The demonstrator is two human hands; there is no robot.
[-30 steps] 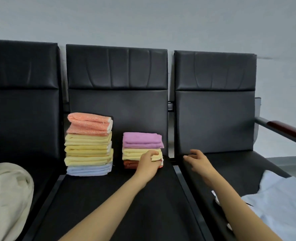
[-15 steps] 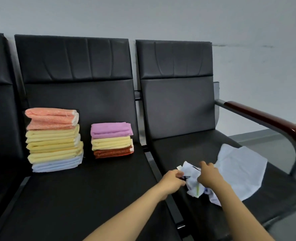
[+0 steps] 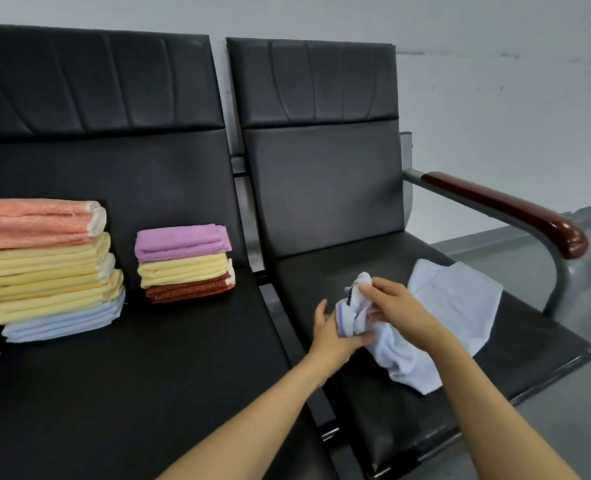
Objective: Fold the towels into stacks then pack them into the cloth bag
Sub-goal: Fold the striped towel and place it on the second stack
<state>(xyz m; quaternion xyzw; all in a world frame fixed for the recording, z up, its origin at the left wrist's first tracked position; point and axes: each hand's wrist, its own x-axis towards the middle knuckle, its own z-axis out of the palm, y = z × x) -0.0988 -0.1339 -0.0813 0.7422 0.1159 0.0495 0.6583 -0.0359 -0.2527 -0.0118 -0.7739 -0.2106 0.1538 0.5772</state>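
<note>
the pale blue towel lies on the right-hand seat, at about 4 o'clock from the middle of the view. its near end is bunched up and its far end spreads flat toward 2 o'clock. the left hand grips the bunch from the 9 o'clock side, fingers curled round a dark-striped edge. the right hand reaches in from 4 o'clock, fingers pinching the top of the same bunch. on the left-hand seat, out at 9 o'clock, stand a tall stack of orange, yellow and blue towels and, at its 3 o'clock and apart from it, a short stack of purple, yellow and rust.
</note>
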